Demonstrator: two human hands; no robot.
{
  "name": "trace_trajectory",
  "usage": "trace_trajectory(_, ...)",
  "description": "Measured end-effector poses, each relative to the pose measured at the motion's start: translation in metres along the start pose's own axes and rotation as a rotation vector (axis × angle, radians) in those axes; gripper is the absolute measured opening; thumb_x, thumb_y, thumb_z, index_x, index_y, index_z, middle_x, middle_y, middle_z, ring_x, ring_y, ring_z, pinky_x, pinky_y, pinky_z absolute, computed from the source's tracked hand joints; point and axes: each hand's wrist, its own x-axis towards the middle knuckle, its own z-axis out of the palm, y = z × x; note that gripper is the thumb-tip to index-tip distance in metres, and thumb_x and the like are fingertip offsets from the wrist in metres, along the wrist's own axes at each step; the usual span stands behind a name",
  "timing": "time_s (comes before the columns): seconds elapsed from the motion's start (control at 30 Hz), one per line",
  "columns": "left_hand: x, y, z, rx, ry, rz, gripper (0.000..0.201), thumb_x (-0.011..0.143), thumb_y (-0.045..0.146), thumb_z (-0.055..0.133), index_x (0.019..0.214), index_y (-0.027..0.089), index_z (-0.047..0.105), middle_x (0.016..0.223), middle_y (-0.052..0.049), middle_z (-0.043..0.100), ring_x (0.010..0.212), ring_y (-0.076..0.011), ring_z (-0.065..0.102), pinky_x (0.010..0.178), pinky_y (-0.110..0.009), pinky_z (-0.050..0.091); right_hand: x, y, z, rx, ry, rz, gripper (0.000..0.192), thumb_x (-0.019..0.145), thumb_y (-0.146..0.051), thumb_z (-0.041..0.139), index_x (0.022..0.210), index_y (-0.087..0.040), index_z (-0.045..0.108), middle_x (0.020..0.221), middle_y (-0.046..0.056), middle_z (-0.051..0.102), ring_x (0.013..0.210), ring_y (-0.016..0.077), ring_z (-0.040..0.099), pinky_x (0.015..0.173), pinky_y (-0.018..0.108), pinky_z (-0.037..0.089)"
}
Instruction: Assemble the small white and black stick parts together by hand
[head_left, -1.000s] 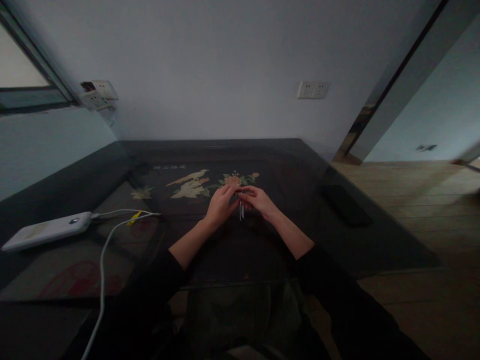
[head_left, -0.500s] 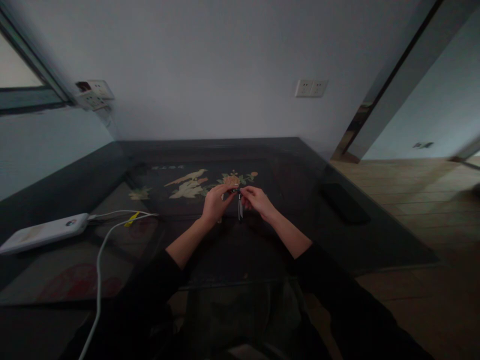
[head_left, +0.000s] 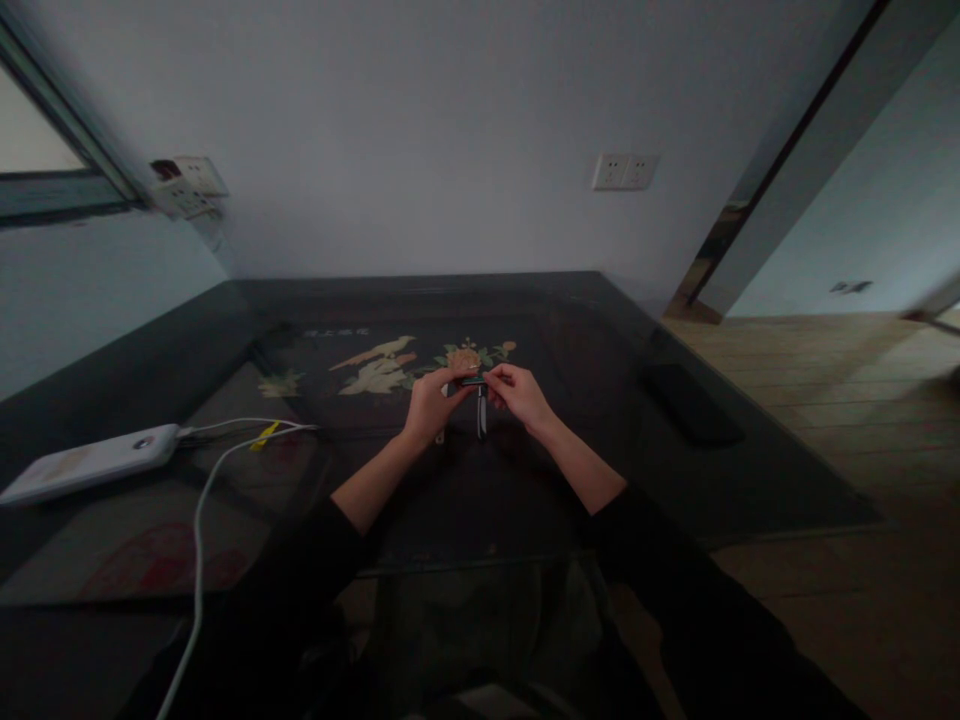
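Over the middle of the dark table [head_left: 465, 500], my left hand [head_left: 429, 404] pinches one end of a small dark bar-shaped object [head_left: 473, 381]. The thumb and fingers of my right hand [head_left: 520, 396] are closed at the bar's other end. From between the hands a narrow black and silver strip [head_left: 482, 415] hangs down, apparently joined to the bar. Its exact kind is too small and dim to make out. A small pale piece [head_left: 440, 437] shows just below my left hand; whether it belongs to the held object I cannot tell.
To the left lies a white power bank [head_left: 97, 463] with a white cable [head_left: 199, 540] running to the table's near edge. A dark flat phone-like slab [head_left: 694, 405] rests at the right. Wall sockets [head_left: 625, 172] are behind the table.
My right hand's fingers have shifted slightly up and right, so more of the dark bar shows between the hands. The strip still hangs below.
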Motion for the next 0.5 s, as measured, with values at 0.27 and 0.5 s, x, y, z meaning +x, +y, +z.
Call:
trace_trajectory(0.27,0.0013,-0.0045,-0.0002,0.159,-0.011,0.086,0.011,0.081,0.023,0.073,0.092,0.021,0.075,0.081,-0.004,0.076,0.078,-0.0199,0.070,0.080,-0.034,0.052,-0.0021,-0.0031,0.0004,-0.022,-0.009,-0.020,0.029,0.080,-0.045,0.068,0.075,-0.018,0.059,0.057,-0.002,0.057,0.046,0.0103,0.051,0.045,0.023,0.039)
trace_trajectory(0.5,0.0011,-0.0085,-0.0033,0.210,-0.011,0.125,0.010,0.083,0.025,0.072,0.092,0.023,0.074,0.085,-0.004,0.076,0.084,-0.0205,0.070,0.085,-0.036,0.049,-0.0044,-0.0081,0.0022,-0.010,-0.028,-0.029,0.026,0.081,-0.042,0.069,0.076,-0.019,0.059,0.057,-0.002,0.058,0.046,0.0105,0.051,0.046,0.023,0.040)
